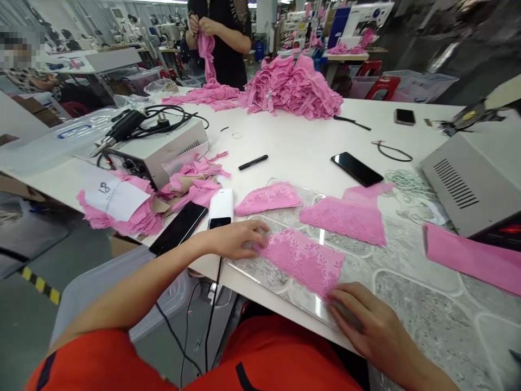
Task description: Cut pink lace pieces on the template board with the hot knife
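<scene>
A pink lace fabric piece [303, 258] lies spread at the near edge of the table, on a clear sheet over a grey stone-patterned surface. My left hand [240, 239] has its curled fingers at the piece's left end. At the lower right corner, my right hand [368, 315] pinches the lace between thumb and fingers. Just beyond lie a smaller curved pink lace piece [268, 198] and a wider pink lace piece [345, 217] with sheer fabric behind it. A folded pink strip [472, 260] rests farther right.
Phones lie left [179, 228] and right [357, 168], with a black pen [253, 162] between. A grey hot-air station [163, 152] stands left beside a bundle marked 18 [118, 201]. Right is a grey machine box [472, 179]. Behind a pink fabric heap [291, 89], a person [223, 38] holds pink fabric.
</scene>
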The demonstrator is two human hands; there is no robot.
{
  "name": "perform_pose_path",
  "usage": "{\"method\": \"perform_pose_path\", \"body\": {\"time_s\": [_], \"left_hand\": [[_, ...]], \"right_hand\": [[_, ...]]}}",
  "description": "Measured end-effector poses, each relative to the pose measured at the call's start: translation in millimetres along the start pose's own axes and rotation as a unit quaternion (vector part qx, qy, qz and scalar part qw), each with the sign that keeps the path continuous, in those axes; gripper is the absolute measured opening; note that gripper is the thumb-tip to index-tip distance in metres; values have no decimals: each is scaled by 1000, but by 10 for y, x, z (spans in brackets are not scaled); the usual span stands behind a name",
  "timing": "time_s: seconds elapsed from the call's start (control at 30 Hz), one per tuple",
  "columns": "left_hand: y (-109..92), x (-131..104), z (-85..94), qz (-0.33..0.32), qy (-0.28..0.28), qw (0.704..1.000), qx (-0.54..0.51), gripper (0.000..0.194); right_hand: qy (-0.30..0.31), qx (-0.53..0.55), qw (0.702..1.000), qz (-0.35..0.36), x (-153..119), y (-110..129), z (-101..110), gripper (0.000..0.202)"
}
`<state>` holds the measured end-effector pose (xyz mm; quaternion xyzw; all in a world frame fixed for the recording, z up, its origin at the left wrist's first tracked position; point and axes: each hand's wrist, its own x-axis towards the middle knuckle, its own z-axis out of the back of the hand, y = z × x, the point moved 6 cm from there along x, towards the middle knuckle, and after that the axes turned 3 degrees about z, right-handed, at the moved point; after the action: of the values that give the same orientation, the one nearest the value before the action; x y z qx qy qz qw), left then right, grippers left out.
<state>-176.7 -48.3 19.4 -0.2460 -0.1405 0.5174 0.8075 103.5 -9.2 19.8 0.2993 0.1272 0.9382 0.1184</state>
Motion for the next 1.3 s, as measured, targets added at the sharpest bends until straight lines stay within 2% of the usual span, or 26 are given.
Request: {"method": "perform_pose_path", "body": {"time_s": [0.13,0.2,0.3,0.4,0.5,0.53,0.6,0.67,0.77,0.93,1.03,1.13,1.23,1.3], "left_hand": [[9,-36,-37,-16,-69,997,38,17],[-9,-3,-35,-11,-81,996,22,22],[6,123,88,37,-84,995,-26,15],[158,296,424,96,-137,986,-21,13],[430,420,870,145,-204,968,10,14],[518,429,1019,159,-229,960,25,15],[643,399,1255,178,-270,944,58,19],[685,321,1356,180,-291,935,89,19],[649,187,1221,163,-278,938,130,17],[618,91,704,145,-204,950,188,19],[628,96,570,135,-167,953,212,17],[578,109,591,120,-142,956,228,15],[413,181,628,101,-136,958,231,15],[238,315,568,77,-125,964,222,16]], "right_hand": [[7,27,999,-25,30,-27,1,18],[44,72,994,-70,93,-116,39,22],[105,125,973,-160,287,-393,162,31],[142,133,956,-219,703,-786,291,45],[140,128,955,-230,1341,-1158,356,54],[131,117,958,-225,1566,-1257,364,53],[73,92,975,-191,1979,-1392,385,46],[39,73,988,-127,2249,-1430,317,36],[50,71,993,-83,2301,-1446,25,26],[130,73,988,-38,1920,-1399,-553,17],[154,70,985,-39,1780,-1412,-703,17],[151,72,984,-63,1736,-1458,-643,17],[118,69,985,-108,1601,-1517,-379,18],[96,63,983,-141,1395,-1533,-158,21]]}}
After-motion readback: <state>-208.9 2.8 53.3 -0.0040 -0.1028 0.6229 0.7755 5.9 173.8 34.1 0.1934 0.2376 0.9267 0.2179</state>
